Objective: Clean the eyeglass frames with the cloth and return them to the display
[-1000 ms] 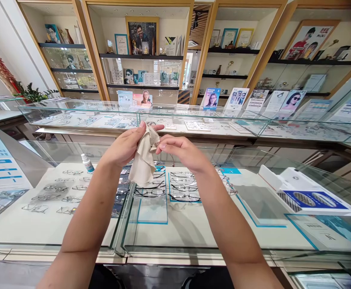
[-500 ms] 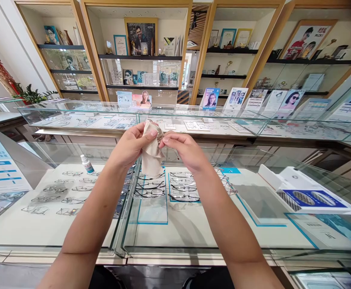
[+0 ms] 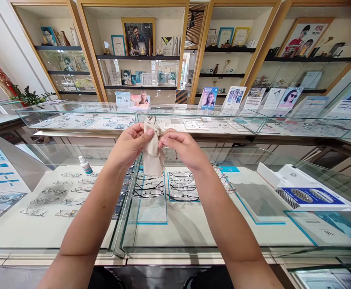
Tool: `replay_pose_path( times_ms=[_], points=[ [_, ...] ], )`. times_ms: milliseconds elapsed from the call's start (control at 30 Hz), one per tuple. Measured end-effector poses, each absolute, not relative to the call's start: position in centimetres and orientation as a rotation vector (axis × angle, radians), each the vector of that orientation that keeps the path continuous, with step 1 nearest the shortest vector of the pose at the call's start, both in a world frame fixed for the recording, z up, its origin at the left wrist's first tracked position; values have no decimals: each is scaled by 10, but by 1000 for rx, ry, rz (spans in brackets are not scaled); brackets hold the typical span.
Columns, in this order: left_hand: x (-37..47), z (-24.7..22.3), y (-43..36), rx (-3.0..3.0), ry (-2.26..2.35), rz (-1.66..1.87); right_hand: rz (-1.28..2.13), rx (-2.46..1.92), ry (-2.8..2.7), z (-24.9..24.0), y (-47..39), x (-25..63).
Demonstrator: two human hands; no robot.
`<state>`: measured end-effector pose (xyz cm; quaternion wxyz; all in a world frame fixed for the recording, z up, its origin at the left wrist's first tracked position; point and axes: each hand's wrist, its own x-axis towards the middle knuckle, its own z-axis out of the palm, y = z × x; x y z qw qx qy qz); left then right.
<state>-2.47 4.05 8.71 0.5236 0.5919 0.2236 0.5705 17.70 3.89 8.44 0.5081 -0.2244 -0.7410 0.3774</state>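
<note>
Both hands are raised over the glass display counter, working on one pair of eyeglasses (image 3: 152, 119). My left hand (image 3: 130, 143) pinches a beige lens cloth (image 3: 153, 162) with zigzag edges, folded around part of the glasses. The cloth's lower end hangs free. With fingertips closed, my right hand (image 3: 183, 146) grips the glasses close to the cloth. A thin rim loop shows above the cloth, and a dark temple tip sticks out below the right fingers. The lens under the cloth is hidden.
Below the hands, several eyeglass frames (image 3: 183, 187) lie in rows inside the glass counter (image 3: 193, 241). A white spray bottle (image 3: 85, 165) stands to the left. On the right sits an open white box (image 3: 310, 192). Farther back runs another glass showcase (image 3: 97, 108), with shelves behind it.
The glasses' rim now shows more clearly above the cloth, and the cloth hangs straighter and slightly right. Both hands keep their grip. The view has shifted slightly.
</note>
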Motion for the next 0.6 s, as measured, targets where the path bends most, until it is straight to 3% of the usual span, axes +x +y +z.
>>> replay_pose_path(
  times_ms=[600],
  points=[
    [-33,93,37,1455,558,1276,931,-680,-1652,84,36,175]
  ],
)
